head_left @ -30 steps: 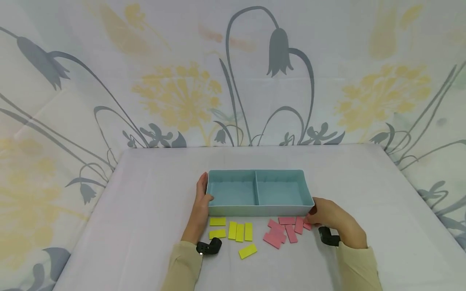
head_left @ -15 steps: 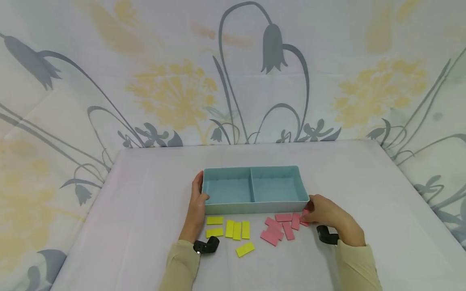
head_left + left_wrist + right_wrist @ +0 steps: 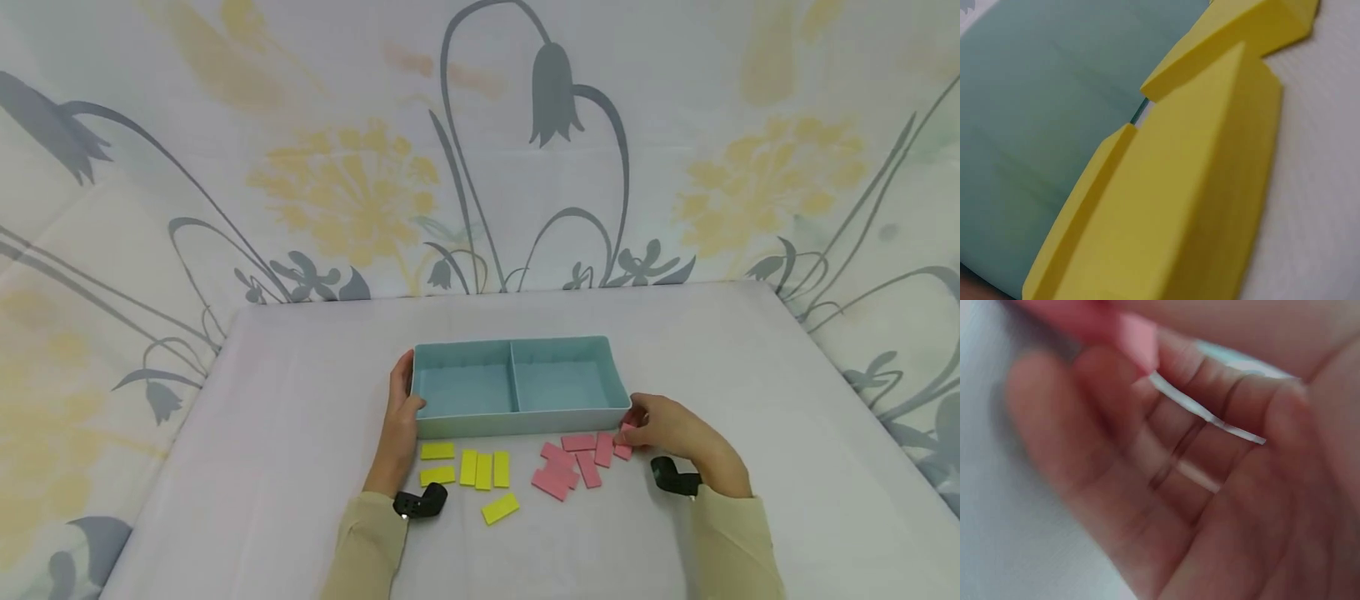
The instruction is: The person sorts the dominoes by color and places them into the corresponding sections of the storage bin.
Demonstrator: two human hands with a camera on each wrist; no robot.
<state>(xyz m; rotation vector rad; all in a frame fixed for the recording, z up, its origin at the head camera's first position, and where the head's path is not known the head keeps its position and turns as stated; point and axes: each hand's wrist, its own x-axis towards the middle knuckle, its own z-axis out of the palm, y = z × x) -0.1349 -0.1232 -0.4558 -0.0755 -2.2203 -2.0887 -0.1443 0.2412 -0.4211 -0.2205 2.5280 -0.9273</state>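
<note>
A light blue two-compartment box stands on the table, both compartments showing bare bottoms. My left hand grips its left end, thumb over the rim. By the box's front right corner, my right hand pinches a pink block between thumb and fingers; the right wrist view shows that pink block at the fingertips, blurred. Several pink blocks lie loosely bunched left of this hand, some overlapping. Several yellow blocks lie before the box's left half, and the left wrist view has yellow blocks close up beside the box wall.
White cloth covers the table. Behind it hangs a flower-patterned cloth, with more of it along both sides. A black wrist camera sits on each wrist, the left camera close to the yellow blocks.
The right hand's pink block has risen slightly into clearer view between the fingers. Box, blocks and hands shift left and up together in the picture as the head view turns. The left hand keeps its grip.
</note>
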